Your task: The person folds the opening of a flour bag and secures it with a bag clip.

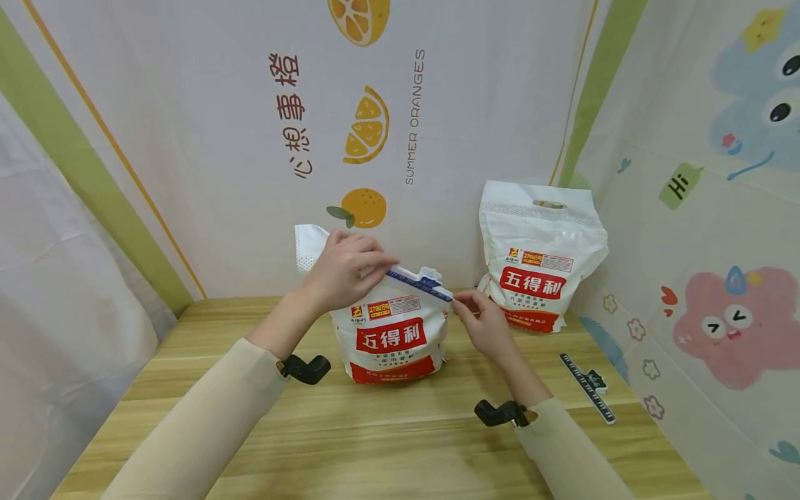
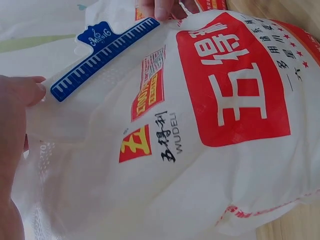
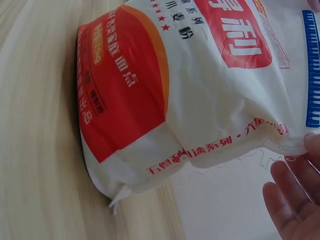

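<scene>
A white and red flour bag [image 1: 390, 337] stands on the table. Across its upper part slants a blue bag clip [image 2: 105, 57] with a piano-key pattern and "Music" on its tab. My left hand [image 1: 350, 267] pinches the bag's top at the clip's upper left end; its thumb shows there in the left wrist view, while fingers behind the plastic are hidden. At the clip's lower right end, my right hand [image 1: 484, 323] pinches the bag's side edge between thumb and fingers. The right wrist view shows this hand [image 3: 295, 190] at the frame's edge, partly cut off.
Behind on the right stands a second flour bag [image 1: 537, 264], its handle strip upright. A black bag clip [image 1: 587, 389] with piano keys lies on the right of the wooden table [image 1: 375, 444]. Printed curtains [image 1: 219, 139] hang at the back and sides.
</scene>
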